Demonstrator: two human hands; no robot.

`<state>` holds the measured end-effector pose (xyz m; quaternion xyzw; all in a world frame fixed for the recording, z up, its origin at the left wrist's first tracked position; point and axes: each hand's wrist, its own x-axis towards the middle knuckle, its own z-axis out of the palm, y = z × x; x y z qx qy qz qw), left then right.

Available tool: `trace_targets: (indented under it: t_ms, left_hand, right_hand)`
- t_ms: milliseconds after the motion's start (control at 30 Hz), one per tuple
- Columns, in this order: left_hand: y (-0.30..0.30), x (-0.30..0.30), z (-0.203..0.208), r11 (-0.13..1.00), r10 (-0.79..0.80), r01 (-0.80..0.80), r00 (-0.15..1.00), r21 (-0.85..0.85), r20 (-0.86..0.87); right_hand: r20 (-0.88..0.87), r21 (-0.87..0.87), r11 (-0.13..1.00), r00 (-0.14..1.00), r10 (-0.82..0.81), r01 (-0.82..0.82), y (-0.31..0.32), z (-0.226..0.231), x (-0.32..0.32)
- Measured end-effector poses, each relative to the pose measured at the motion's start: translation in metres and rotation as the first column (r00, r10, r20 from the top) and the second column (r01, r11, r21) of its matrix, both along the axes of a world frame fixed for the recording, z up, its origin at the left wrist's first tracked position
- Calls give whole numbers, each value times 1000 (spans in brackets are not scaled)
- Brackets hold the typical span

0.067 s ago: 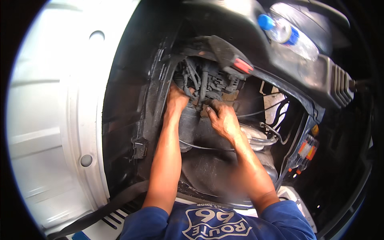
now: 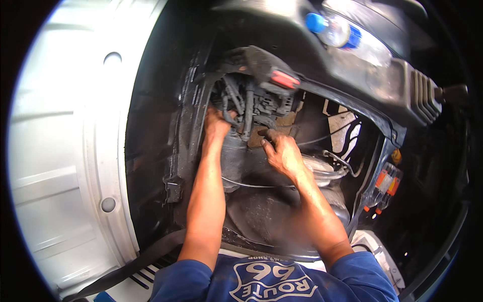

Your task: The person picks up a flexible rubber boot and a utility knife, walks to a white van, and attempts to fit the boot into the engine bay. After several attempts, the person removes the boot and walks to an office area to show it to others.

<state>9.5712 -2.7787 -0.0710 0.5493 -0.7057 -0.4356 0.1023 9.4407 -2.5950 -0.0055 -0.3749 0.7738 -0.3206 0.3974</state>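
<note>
My left hand (image 2: pixel 218 122) reaches in among dark rubber hoses (image 2: pixel 235 96) at the left side of an engine opening; the hoses and the wall hide its fingers. Below it stands a dark cylindrical part (image 2: pixel 232 160). My right hand (image 2: pixel 283 152) is just right of the hoses, over the opening. Its fingers are curled, with the thumb close to the darkened index finger; whatever lies between them, if anything, cannot be made out. Beyond both hands sit grimy engine parts (image 2: pixel 269 103), and a brownish plate (image 2: pixel 284 126) shows beside the right fingertips.
Above the opening is a black part with a red piece (image 2: pixel 285 79). A clear bottle with a blue cap (image 2: pixel 347 38) lies on the console near a ribbed lever boot (image 2: pixel 424 95). Small bottles with orange labels (image 2: pixel 385 185) lie at right. A white door panel (image 2: pixel 65 151) borders the left.
The view has shifted, so the surroundings appear farther left. My right hand is slightly farther right of the hoses; my left hand remains among them.
</note>
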Motion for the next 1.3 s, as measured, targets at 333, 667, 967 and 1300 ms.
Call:
trace_targets:
  t_ms: [333,667,967,1300]
  left_hand:
    - [-15,0,-15,967,-161,185,977,-174,142]
    - [-52,12,-46,972,-163,203,946,-120,281]
    - [-25,-19,5,832,-153,485,667,-270,729]
    - [-19,-9,22,908,-186,408,595,-94,782]
  right_hand:
    - [-59,87,994,996,-61,66,56,-6,-41]
    - [-126,-62,994,988,85,-93,64,-6,-35]
    - [-97,-92,983,983,153,-162,57,-6,-31]
    - [-8,-102,963,968,250,-250,68,15,-41]
